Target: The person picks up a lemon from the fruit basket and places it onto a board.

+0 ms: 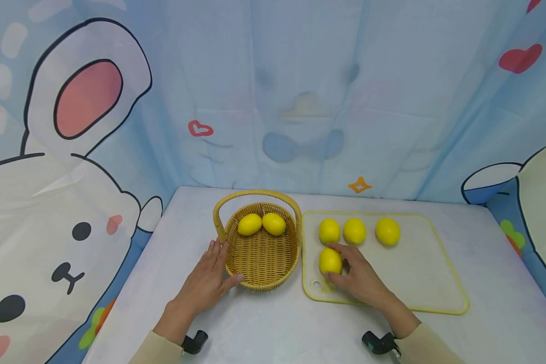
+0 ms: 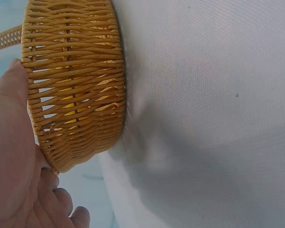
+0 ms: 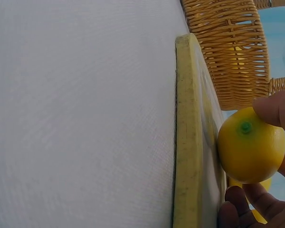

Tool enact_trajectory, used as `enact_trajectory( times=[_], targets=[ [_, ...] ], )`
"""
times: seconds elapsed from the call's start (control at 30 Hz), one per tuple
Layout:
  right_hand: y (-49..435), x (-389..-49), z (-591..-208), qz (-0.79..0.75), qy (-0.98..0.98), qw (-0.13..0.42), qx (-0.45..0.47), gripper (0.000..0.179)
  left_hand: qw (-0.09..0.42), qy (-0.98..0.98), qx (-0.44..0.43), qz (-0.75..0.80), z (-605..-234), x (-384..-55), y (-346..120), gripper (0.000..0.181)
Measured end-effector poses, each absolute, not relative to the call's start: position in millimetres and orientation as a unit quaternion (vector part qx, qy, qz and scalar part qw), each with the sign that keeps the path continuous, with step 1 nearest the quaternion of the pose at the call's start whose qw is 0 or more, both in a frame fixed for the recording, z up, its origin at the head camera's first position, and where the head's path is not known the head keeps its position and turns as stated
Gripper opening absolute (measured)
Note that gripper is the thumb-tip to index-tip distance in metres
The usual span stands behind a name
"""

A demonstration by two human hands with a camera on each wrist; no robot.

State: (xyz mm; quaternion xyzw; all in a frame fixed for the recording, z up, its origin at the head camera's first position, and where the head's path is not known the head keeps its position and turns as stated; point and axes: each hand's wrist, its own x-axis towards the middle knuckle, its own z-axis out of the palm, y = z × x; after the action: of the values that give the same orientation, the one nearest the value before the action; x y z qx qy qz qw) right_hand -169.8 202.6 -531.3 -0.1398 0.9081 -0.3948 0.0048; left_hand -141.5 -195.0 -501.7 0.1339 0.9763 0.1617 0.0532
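Observation:
A wicker basket (image 1: 261, 253) with an arched handle stands on the table, two yellow lemons (image 1: 249, 224) lying in its far part. My left hand (image 1: 205, 278) rests against the basket's near left side, fingers extended along it and thumb at the front rim; in the left wrist view the thumb touches the woven rim (image 2: 31, 95). Over the left part of a cutting board (image 1: 409, 273), my right hand (image 1: 361, 275) holds a lemon (image 1: 330, 261) between thumb and fingers. The right wrist view shows this lemon (image 3: 251, 145) with its green stem end, at the board's surface.
Three more lemons sit along the board's far side: one at left (image 1: 329, 231), another beside it (image 1: 354, 231), and a third further right (image 1: 388, 231). The board's left edge is close to the basket. A patterned blue curtain (image 1: 300, 101) hangs behind the white table (image 1: 273, 333).

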Motion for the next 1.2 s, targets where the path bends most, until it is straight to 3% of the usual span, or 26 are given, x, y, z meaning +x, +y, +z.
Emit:
enact_trajectory(
  times=[0.77,0.97,1.2],
  targets=[
    [202,-169,-529,-0.400,0.908,0.015,-0.124,0.076,0.051,0.976,0.134,0.165,-502,-141,-195,0.100],
    [200,-164,-518,-0.390,0.913,-0.039,-0.109,0.080,0.054,0.976,0.133,0.165,-503,-142,-196,0.102],
    [180,-158,-490,-0.394,0.903,-0.098,-0.144,0.072,0.050,0.977,0.136,0.158,-504,-142,-196,0.100]
  ],
)
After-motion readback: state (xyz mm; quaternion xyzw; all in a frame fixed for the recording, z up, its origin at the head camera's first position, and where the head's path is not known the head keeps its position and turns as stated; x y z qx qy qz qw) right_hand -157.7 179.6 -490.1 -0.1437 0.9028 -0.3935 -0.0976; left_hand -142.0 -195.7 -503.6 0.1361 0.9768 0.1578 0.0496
